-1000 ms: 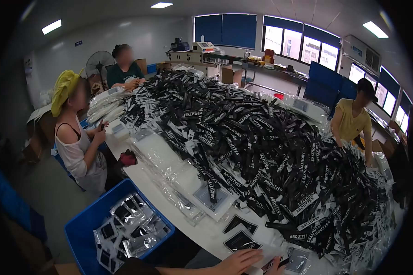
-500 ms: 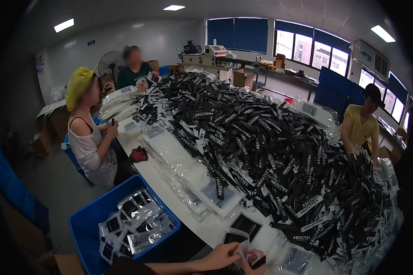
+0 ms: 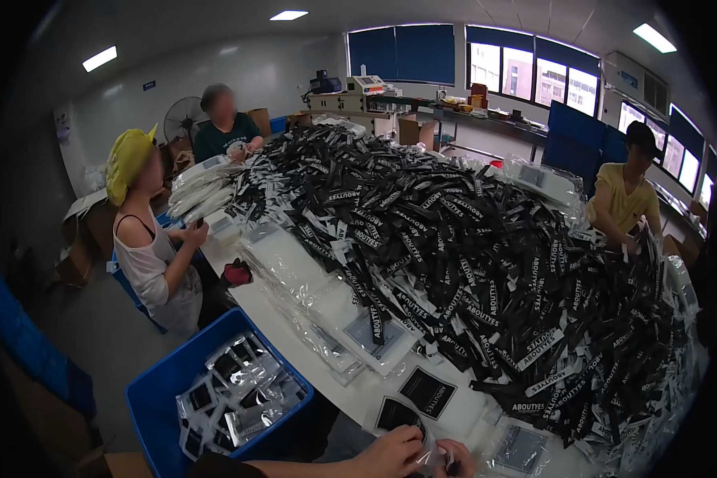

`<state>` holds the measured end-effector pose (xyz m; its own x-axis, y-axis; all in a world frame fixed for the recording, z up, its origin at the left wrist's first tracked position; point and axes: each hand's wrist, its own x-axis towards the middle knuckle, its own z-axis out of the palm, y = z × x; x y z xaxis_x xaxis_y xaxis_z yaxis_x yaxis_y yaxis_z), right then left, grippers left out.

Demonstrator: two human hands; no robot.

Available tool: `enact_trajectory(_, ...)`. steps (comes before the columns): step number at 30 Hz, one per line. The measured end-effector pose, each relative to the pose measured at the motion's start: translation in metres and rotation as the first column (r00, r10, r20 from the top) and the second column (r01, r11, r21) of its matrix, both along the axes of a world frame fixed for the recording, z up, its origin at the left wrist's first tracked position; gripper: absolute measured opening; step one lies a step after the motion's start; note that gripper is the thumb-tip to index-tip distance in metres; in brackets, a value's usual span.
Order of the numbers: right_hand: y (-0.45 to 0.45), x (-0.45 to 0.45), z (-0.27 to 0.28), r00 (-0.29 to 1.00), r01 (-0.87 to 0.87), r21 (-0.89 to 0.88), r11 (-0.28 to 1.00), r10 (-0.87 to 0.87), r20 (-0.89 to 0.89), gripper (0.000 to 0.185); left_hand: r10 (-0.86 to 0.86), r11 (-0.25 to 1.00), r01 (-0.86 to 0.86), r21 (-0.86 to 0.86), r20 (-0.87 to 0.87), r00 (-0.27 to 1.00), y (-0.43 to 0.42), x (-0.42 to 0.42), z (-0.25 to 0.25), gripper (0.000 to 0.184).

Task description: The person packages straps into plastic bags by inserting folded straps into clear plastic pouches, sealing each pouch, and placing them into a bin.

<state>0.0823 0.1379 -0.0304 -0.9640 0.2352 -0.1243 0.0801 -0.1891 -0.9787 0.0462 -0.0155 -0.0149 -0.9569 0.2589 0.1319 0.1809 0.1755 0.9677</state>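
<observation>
Low in the view, both my hands are together at the table edge around a small clear plastic bag (image 3: 429, 456). My left hand (image 3: 393, 451) has its fingers closed on the bag's left side. My right hand (image 3: 457, 457) pinches the bag's other side, and a small black packet shows partly at its fingers. Just beyond my left hand lies a clear bag with a black insert (image 3: 398, 415). A black printed card (image 3: 428, 392) lies flat behind it. To the right of my right hand is a stack of clear bags (image 3: 521, 448).
A large heap of black and white ABOUTYES packets (image 3: 454, 255) covers much of the table (image 3: 275, 323). A blue bin (image 3: 147, 410) at left holds several filled bags. Clear bag stacks (image 3: 378, 334) line the near edge. Several people work around the table, one in a yellow cap (image 3: 129, 163).
My hands have moved slightly down and right with the clear bag, whose raised film is now lower between them. The person at the right has lifted an arm from the heap.
</observation>
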Motion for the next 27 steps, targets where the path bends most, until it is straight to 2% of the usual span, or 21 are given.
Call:
enact_trajectory(5, 0.004, 0.006, -0.003, 0.999, 0.031, -0.036, 0.999, -0.031, 0.014, 0.015, -0.015, 0.999, 0.002, -0.045, -0.273, 0.962, 0.016, -0.005, 0.014, 0.041)
enact_trajectory(8, 0.011, 0.007, -0.003, 0.997, 0.069, -0.055, 0.996, -0.068, 0.021, 0.015, -0.165, 0.985, 0.123, -0.122, -0.446, 0.880, 0.041, -0.013, 0.021, 0.043)
enact_trajectory(12, 0.028, 0.003, -0.002, 0.993, 0.120, -0.109, 0.987, -0.119, 0.020, 0.016, -0.417, 0.906, 0.263, -0.332, -0.588, 0.693, 0.061, -0.031, 0.028, 0.047)
enact_trajectory(14, 0.031, -0.002, -0.002, 0.989, 0.149, -0.144, 0.978, -0.149, 0.010, 0.016, -0.514, 0.853, 0.296, -0.431, -0.589, 0.624, 0.061, -0.045, 0.030, 0.048)
enact_trajectory(16, 0.032, -0.010, 0.001, 0.983, 0.180, -0.184, 0.966, -0.183, -0.004, 0.016, -0.584, 0.804, 0.346, -0.484, -0.533, 0.612, 0.057, -0.057, 0.026, 0.050)
enact_trajectory(17, 0.031, -0.016, 0.002, 0.979, 0.195, -0.214, 0.957, -0.204, -0.021, 0.016, -0.619, 0.777, 0.393, -0.492, -0.486, 0.617, 0.053, -0.062, 0.023, 0.057)
enact_trajectory(19, 0.032, -0.023, 0.003, 0.969, 0.223, -0.270, 0.937, -0.243, -0.042, 0.017, -0.564, 0.814, 0.350, -0.465, -0.484, 0.669, 0.042, -0.069, 0.023, 0.060)
enact_trajectory(20, 0.037, -0.027, 0.002, 0.968, 0.201, -0.313, 0.928, -0.237, -0.082, 0.016, -0.523, 0.841, 0.343, -0.418, -0.465, 0.715, 0.039, -0.074, 0.022, 0.062)
enact_trajectory(22, 0.047, -0.036, 0.003, 0.961, 0.146, -0.397, 0.906, -0.225, -0.160, 0.019, -0.465, 0.851, 0.286, -0.441, -0.379, 0.800, 0.032, -0.078, 0.017, 0.064)
enact_trajectory(23, 0.048, -0.048, 0.007, 0.919, 0.086, -0.416, 0.905, -0.234, -0.317, 0.021, -0.456, 0.850, 0.291, -0.440, -0.333, 0.826, 0.030, -0.079, 0.014, 0.068)
enact_trajectory(25, 0.042, -0.059, 0.019, 0.861, 0.070, -0.501, 0.863, -0.306, -0.407, 0.021, -0.441, 0.857, 0.314, -0.408, -0.268, 0.857, 0.029, -0.073, 0.005, 0.070)
enact_trajectory(26, 0.042, -0.061, 0.018, 0.858, -0.017, -0.505, 0.863, -0.247, -0.451, 0.021, -0.397, 0.878, 0.285, -0.384, -0.252, 0.883, 0.029, -0.071, 0.002, 0.072)
enact_trajectory(27, 0.036, -0.064, 0.023, 0.870, -0.013, -0.490, 0.872, -0.231, -0.435, 0.021, -0.383, 0.886, 0.286, -0.365, -0.229, 0.895, 0.031, -0.069, 0.003, 0.074)
